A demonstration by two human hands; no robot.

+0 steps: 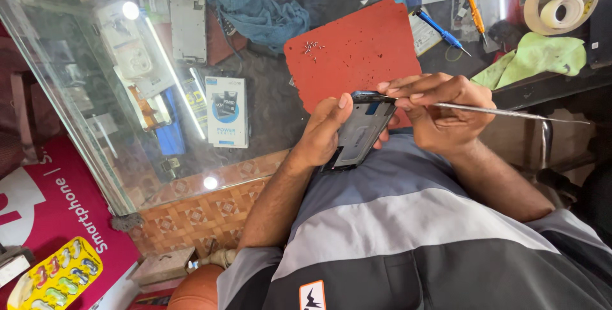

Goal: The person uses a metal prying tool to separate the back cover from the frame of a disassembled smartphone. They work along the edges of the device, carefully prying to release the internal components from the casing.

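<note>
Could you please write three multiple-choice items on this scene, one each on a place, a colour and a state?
1. Where do the small screws lie?
A. on the red mat
B. on the green cloth
C. inside the tape roll

2. What colour are the handles of the two screwdrivers on the counter?
A. both black
B. one blue, one orange
C. one white, one pink

3. How is the phone frame held?
A. lying flat on the mat
B. gripped in the left hand, off the counter
C. resting under the blue cloth

Answers:
1 A: the screws sit near the red mat's upper corner.
2 B: blue screwdriver, orange screwdriver.
3 B: the left hand grips it while the right hand holds a thin metal tool to its edge.
</note>
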